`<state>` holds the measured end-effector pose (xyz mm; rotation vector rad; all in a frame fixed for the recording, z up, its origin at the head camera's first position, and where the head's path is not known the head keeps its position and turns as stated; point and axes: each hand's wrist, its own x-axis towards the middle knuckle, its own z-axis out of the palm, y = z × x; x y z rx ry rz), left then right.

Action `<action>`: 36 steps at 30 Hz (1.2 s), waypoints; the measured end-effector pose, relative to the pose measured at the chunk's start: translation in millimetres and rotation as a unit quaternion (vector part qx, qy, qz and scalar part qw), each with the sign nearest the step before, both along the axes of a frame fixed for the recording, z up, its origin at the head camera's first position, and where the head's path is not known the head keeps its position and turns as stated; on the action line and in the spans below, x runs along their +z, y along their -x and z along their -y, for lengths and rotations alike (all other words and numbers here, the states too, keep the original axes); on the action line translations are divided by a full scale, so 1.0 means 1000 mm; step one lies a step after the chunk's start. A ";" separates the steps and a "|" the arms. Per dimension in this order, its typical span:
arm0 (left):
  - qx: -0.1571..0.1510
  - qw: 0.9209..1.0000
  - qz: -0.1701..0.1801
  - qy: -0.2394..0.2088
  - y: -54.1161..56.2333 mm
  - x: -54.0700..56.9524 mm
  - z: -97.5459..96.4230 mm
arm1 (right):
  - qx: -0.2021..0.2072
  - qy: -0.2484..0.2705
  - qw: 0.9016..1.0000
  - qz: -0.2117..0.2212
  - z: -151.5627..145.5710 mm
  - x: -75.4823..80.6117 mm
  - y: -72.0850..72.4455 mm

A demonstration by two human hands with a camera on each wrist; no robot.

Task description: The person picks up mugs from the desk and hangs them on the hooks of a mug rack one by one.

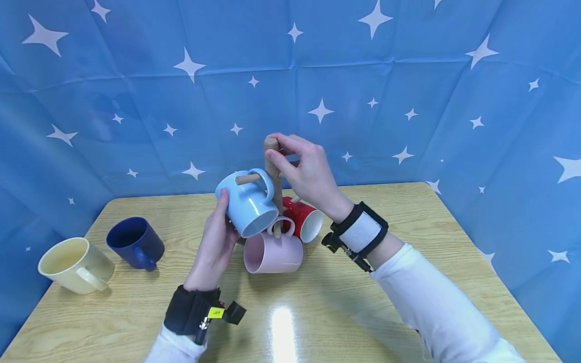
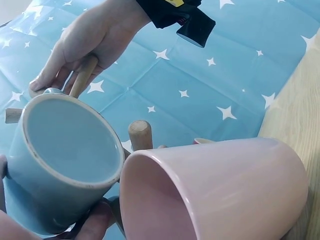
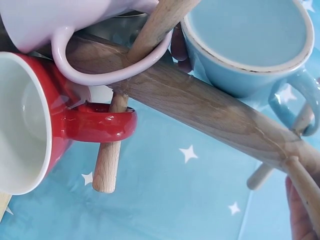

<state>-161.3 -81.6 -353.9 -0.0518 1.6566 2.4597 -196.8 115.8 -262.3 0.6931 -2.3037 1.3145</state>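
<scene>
A light blue mug (image 1: 248, 210) tilts with its mouth toward the lower right, held around the body by my left hand (image 1: 214, 247). One peg of a wooden mug tree (image 1: 278, 199) passes through this mug's handle. At the top of the post, my right hand (image 1: 309, 169) pinches the wood between thumb and fingers. Below, a pink mug (image 1: 280, 256) hangs on its side from a lower peg. A red mug (image 3: 47, 117) hangs by its handle on another peg, seen closely in the right wrist view.
On the wooden table (image 1: 363, 302), a navy mug (image 1: 136, 243) and a cream mug (image 1: 74, 267) stand to the left. Part of a dark object (image 1: 241, 241) shows behind the pink mug. A blue curtain (image 1: 227, 101) with white stars hangs behind the table.
</scene>
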 end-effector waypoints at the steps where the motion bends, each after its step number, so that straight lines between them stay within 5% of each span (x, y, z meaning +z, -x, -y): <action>1: 0.000 1.000 0.000 0.000 0.000 0.000 0.000 | 0.000 0.000 1.000 -0.001 0.000 0.000 0.000; 23: 0.014 0.999 0.011 0.030 -0.001 0.001 0.002 | 0.002 0.003 1.000 -0.005 0.001 -0.001 0.000; 36: 0.038 0.997 -0.004 0.063 -0.002 0.003 0.006 | 0.011 0.009 0.999 0.034 -0.007 0.002 -0.005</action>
